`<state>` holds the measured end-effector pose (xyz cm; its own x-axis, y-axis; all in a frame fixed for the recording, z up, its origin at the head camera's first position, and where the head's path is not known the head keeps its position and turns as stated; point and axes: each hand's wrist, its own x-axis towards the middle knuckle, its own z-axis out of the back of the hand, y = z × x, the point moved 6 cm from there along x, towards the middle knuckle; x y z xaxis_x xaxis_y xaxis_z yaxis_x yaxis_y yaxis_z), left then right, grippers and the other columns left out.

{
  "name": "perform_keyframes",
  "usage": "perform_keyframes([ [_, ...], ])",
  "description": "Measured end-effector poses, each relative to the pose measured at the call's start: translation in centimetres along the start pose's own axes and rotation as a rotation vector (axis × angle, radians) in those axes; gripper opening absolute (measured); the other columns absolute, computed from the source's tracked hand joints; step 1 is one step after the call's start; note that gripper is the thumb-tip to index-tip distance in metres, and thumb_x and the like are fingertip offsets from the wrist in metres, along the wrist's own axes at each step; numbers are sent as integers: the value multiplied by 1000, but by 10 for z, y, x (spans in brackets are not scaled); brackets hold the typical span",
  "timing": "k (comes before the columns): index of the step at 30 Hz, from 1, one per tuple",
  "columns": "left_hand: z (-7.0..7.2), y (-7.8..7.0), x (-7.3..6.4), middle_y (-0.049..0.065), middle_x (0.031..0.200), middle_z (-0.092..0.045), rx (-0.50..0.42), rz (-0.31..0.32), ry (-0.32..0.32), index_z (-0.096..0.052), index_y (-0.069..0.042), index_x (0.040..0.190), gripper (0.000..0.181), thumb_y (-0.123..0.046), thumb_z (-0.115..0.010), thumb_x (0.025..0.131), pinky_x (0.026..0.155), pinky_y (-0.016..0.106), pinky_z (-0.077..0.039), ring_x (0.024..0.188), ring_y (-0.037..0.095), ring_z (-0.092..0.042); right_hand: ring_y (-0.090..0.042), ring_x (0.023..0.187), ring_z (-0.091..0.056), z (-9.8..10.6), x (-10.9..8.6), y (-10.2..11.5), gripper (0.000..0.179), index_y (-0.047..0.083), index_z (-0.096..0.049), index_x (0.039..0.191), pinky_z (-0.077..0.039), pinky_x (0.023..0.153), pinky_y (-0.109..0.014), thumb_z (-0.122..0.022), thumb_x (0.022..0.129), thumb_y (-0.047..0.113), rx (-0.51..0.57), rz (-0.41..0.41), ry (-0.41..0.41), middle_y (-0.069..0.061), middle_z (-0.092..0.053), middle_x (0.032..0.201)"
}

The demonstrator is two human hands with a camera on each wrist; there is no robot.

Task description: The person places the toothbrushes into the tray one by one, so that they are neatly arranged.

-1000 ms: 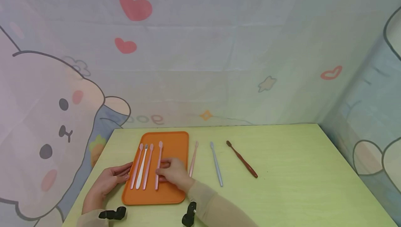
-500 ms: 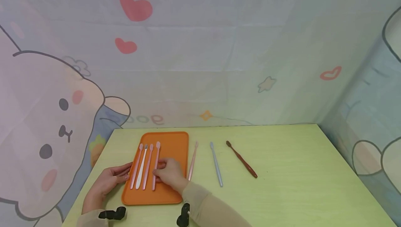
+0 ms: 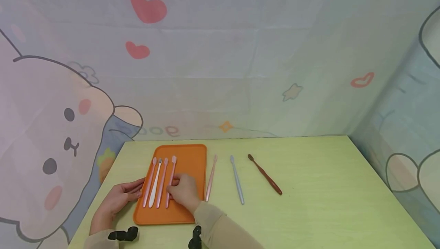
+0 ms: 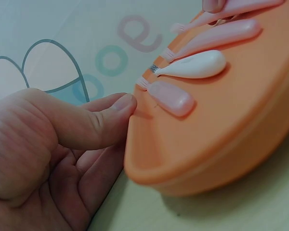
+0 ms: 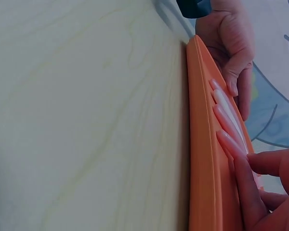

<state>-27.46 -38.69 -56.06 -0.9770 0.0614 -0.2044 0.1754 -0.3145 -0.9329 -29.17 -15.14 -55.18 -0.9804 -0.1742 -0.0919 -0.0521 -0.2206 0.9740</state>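
1. Your right hand (image 3: 185, 189) pinches a pink toothbrush (image 3: 172, 172) between thumb and fingers, part-way along its handle.
2. That brush is within the orange tray (image 3: 190, 161), fourth from the left, its bristle head pointing to the far side.
3. Your left hand (image 3: 117, 202) touches the tray's left rim; the thumb reaches the edge, but I can't tell whether you grip it or merely steady it.
4. Left of the held brush, side by side, lie a middle pink brush (image 3: 162, 184), a white brush (image 3: 155, 185) and a leftmost pink brush (image 3: 149, 185).
5. On the yellow-green table (image 3: 316, 188), right of the tray, lie a loose pink brush (image 3: 211, 178), just beside it, then a grey-blue brush (image 3: 237, 180) and a slanted brown brush (image 3: 264, 173).
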Motion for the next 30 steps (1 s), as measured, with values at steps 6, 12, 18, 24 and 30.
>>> perform_keyframes([
  [6, -1, -1, -1, 30, 150, -54, 8, 4, -3, -48, 13, 151, 59, 4, -71, 98, 90, 18, -56, 110, -5, -65, -9, 61, -66, 0, -2, 3, 35, -8, -73, 124, -59, 56, -25, -81, 90, -2, -31, 21, -10, 2, -62, 81],
  [12, -1, 0, 0, 29, 150, -55, 21, 7, -4, -49, 13, 151, 59, 2, -72, 98, 90, 17, -56, 109, -7, -64, -6, 57, -62, 0, -2, 2, 30, -5, -76, 118, -55, 54, -22, -83, 90, 0, -89, 37, -35, 5, -59, 77],
  [18, 1, 1, 1, 28, 149, -56, 37, 6, -2, -48, 12, 152, 60, 0, -73, 98, 90, 15, -54, 108, -11, -62, -6, 54, -61, -1, -1, 0, 26, -3, -77, 115, -54, 52, -22, -82, 89, 0, -86, 36, -62, 6, -57, 76],
  [24, 0, 1, 0, 28, 149, -56, 36, 13, -8, -49, 12, 152, 60, 0, -73, 99, 89, 17, -55, 108, -12, -61, -7, 52, -62, -2, -1, -1, 27, -5, -77, 118, -54, 50, -23, -80, 91, -3, -45, 52, -54, 5, -58, 79],
  [30, 0, 0, 0, 28, 150, -56, 41, 25, -12, -49, 11, 152, 60, 0, -73, 99, 89, 16, -55, 107, -12, -61, -9, 54, -64, -2, -2, -2, 30, -7, -75, 123, -56, 51, -24, -79, 93, -2, -10, 39, -28, 3, -59, 82],
])
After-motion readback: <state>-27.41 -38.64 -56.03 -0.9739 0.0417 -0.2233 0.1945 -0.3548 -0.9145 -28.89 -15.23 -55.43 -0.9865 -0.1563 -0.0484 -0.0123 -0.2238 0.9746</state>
